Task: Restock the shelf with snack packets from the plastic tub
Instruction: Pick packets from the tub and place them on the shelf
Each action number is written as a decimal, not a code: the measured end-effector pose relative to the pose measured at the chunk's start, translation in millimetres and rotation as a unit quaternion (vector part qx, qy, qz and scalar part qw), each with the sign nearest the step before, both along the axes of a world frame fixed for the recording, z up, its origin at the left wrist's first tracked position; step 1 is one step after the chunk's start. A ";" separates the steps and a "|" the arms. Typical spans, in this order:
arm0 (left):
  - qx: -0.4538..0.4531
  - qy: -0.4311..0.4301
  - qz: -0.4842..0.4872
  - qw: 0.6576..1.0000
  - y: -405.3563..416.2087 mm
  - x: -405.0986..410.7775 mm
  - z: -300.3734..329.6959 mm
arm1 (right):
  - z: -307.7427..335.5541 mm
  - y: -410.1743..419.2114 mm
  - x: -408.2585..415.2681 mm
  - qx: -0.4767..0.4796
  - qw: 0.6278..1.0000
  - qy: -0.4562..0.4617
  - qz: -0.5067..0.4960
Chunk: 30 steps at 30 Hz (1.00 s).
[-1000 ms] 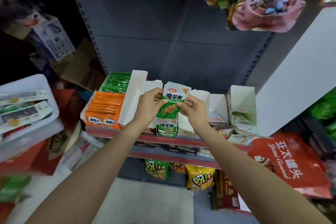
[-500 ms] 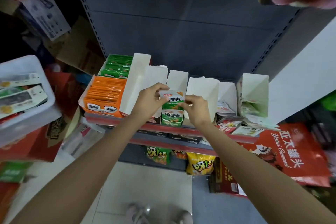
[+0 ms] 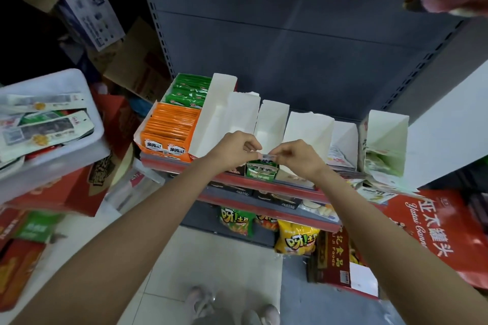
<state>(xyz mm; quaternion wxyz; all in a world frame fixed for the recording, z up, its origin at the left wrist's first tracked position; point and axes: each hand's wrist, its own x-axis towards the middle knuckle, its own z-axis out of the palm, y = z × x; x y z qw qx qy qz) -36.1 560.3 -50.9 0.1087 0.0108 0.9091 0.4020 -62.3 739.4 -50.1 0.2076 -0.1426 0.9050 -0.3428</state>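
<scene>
Packet (image 3: 266, 158) pinched between both hands.

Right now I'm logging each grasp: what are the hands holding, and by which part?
Both hands, left hand and right hand, pinch the top edge of a green snack packet standing in its display box on the shelf.

A red bag (image 3: 433, 229) at the right is showing "亚太罐头" and script reading roughly "Yatai Canned"; a dark red carton (image 3: 333, 258) below the shelf is displaying "JI Foods" and "食品"; yellow chip packets (image 3: 297, 239) are showing "呀!土豆"
</scene>
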 end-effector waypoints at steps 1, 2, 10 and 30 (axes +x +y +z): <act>0.002 -0.005 -0.005 1.000 -0.7 2.0 2.3 | 3.1 1.0 -1.1 -0.009 0.999 -0.032 0.002; 0.006 -0.009 -0.008 1.000 -1.7 4.3 5.2 | 6.8 1.6 -1.1 -0.019 0.998 -0.057 0.000; 0.056 0.114 0.127 0.984 -44.5 41.9 50.0 | 51.3 -44.5 13.9 -0.126 0.991 0.033 -0.042; -0.265 0.017 0.256 0.929 -419.4 122.1 49.3 | 34.4 -441.1 63.9 -0.003 0.990 0.006 0.143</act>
